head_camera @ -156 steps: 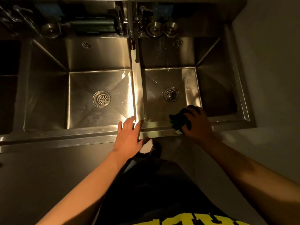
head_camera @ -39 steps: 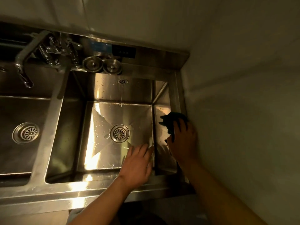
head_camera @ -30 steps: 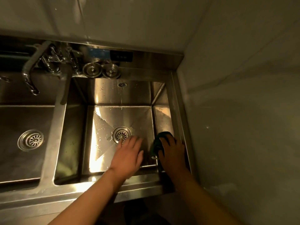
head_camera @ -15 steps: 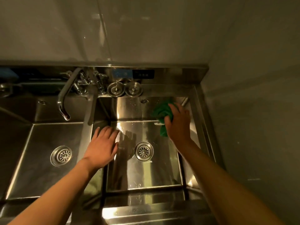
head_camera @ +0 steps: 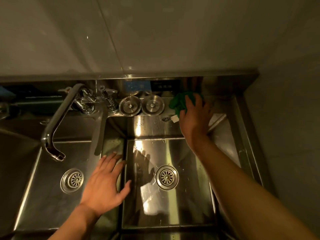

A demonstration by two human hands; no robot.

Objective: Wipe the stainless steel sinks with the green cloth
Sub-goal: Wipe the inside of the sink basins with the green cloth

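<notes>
at the far left the left sink (head_camera: pixel 43 196) lies in shadow, its round drain strainer (head_camera: pixel 72 180) near the middle of the floor. the curved faucet spout (head_camera: pixel 57 122) reaches down over this basin from the valves at the back ledge. next comes the divider (head_camera: pixel 99 129) between the two basins, and the left hand (head_camera: pixel 105 184) lies flat over its near part, palm down, fingers spread and straight, gripping nothing; the fingertips reach toward the right basin's inner wall. on the back ledge two round metal plugs (head_camera: pixel 141 105) sit side by side. the right sink (head_camera: pixel 183 210) has a wet, reflecting floor with its own strainer (head_camera: pixel 167 177) in the middle. farther right, the right hand (head_camera: pixel 194 116) is at the back ledge of this basin, fingers curled down over the bunched green cloth (head_camera: pixel 179 101), pressing it against the steel where the ledge meets the backsplash. a small white tag hangs from the cloth just under the hand.
</notes>
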